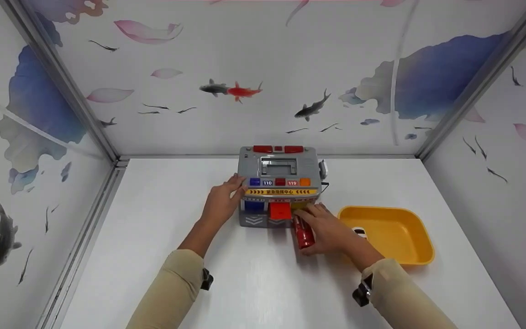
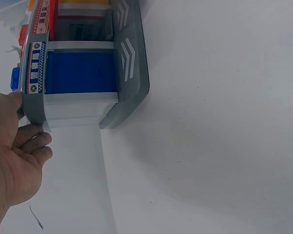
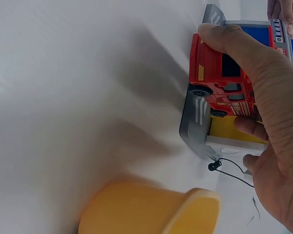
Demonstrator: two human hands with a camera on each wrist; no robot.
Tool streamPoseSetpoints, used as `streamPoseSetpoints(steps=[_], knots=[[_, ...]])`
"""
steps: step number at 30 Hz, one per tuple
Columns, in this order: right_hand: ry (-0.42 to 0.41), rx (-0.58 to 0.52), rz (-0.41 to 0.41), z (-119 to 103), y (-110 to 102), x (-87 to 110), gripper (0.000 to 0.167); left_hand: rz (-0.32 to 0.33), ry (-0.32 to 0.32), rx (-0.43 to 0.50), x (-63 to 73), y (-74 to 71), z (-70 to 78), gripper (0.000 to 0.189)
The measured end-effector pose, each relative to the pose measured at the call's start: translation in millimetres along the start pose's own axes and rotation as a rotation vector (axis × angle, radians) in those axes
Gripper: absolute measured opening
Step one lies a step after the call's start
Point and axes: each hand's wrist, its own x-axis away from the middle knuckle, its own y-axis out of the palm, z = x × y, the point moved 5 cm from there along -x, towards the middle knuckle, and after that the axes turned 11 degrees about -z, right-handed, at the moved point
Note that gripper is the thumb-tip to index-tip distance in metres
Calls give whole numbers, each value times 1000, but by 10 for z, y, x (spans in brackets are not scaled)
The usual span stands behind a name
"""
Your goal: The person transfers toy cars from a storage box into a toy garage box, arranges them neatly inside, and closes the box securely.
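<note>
A grey toy emergency station stands at the back of the table, with a blue door, a raised red flap in the middle and a yellow door. My left hand grips the station's left front edge, thumb on top and fingers curled beneath. In my right hand is a red toy fire truck, held between thumb and fingers. The truck is at the station's front, just right of the raised flap. Part of the truck is hidden behind the right hand.
To the right of the right hand sits a yellow tray, with a small white toy car at its left side. A black cord hangs on the station's right side. Printed panels wall in the white table.
</note>
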Motion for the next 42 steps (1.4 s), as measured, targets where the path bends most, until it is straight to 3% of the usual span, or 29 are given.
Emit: streamPoseSetpoints(steps=[15,23,42], knots=[[-4,-9,2,-114,204,-131,116,7,-2,5,4,0,2,53],[-31,-23,59,-191,288,-183,109,16,0,-13,-5,8,-4,52],[28,-97,73,-268,454,-306,123,16,-14,-11,2,14,-12,52]])
